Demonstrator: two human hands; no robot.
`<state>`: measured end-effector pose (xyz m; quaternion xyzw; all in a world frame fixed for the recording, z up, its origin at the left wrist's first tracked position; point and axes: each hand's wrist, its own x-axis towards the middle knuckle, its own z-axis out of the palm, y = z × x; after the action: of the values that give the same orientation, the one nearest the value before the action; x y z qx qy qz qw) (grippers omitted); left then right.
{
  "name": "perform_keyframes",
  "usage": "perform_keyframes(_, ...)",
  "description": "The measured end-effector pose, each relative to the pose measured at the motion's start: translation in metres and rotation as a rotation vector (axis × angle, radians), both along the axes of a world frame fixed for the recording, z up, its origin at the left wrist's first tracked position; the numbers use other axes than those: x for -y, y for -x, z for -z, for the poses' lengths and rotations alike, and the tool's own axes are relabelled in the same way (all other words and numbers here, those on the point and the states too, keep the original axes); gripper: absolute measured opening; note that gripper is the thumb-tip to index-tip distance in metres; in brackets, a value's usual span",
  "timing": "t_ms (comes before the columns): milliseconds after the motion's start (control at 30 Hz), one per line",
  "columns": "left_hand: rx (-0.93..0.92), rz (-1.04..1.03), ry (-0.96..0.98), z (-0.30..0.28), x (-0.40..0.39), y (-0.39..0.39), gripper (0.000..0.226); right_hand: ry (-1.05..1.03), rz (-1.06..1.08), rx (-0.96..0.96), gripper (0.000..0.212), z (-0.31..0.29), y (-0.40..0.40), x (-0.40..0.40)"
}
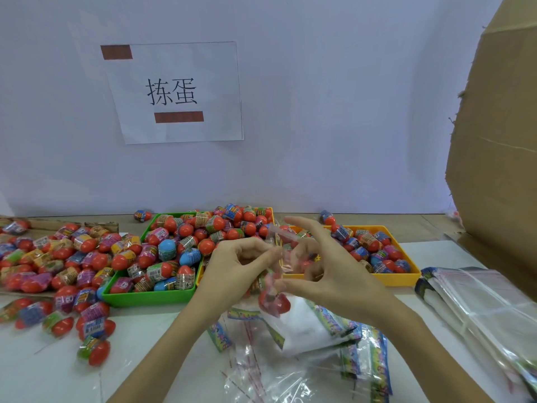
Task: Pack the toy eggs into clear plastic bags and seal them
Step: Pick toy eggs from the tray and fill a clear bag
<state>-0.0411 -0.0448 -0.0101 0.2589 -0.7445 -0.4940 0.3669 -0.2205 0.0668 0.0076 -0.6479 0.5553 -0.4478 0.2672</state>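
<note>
From my head view, I am holding a clear plastic bag (274, 274) up above the near edge of the table (43, 373), between the green tray (145, 298) and the yellow tray (401, 279). My left hand (235, 266) is pinching the bag's upper edge between thumb and curled fingers. My right hand (325, 266) is meeting it from the right, thumb and a bent finger closing on the same mouth while the index and remaining fingers are fanning out straight. Toy eggs (274, 302) are hanging in the bottom of the bag, red halves showing through the film.

I am judging this to be the sealing step, and the risk lies in the film: it is thin, slick and crinkled, so the flap could fold crooked or stick to itself off-line, leaving a gap. The eggs are smooth, rounded and heavy for the bag, so a slackening pinch could let it slip and drop onto the spare bags (261, 370) below.

Loose eggs (87, 330) are lying glossy in shrink bands on the left; more are heaping in both hard plastic trays. A flat stack of bags (479, 301) is lying to the right, beside a rough cardboard box (499, 141).
</note>
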Motion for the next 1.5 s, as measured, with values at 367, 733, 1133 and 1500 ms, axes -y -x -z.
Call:
perform_keyframes(367, 0.02, 0.044, -0.029, -0.004, -0.003, -0.001, 0.021, -0.072, -0.018, 0.041, 0.077, -0.004, 0.002, -0.002)
perform_keyframes(733, 0.023, -0.01, 0.127, 0.0, -0.008, 0.003, 0.021, -0.309, -0.168, 0.007, 0.084, -0.002, 0.009, -0.003)
perform_keyframes(1133, 0.048, 0.088, 0.12, 0.002, -0.01, 0.005, 0.006, -0.18, -0.142, 0.029, 0.078, -0.007, 0.011, -0.003)
perform_keyframes(1500, -0.102, -0.017, -0.078, -0.004, -0.006, 0.002, 0.035, 0.228, 0.049, -0.086, 0.08, -0.005, 0.001, -0.001)
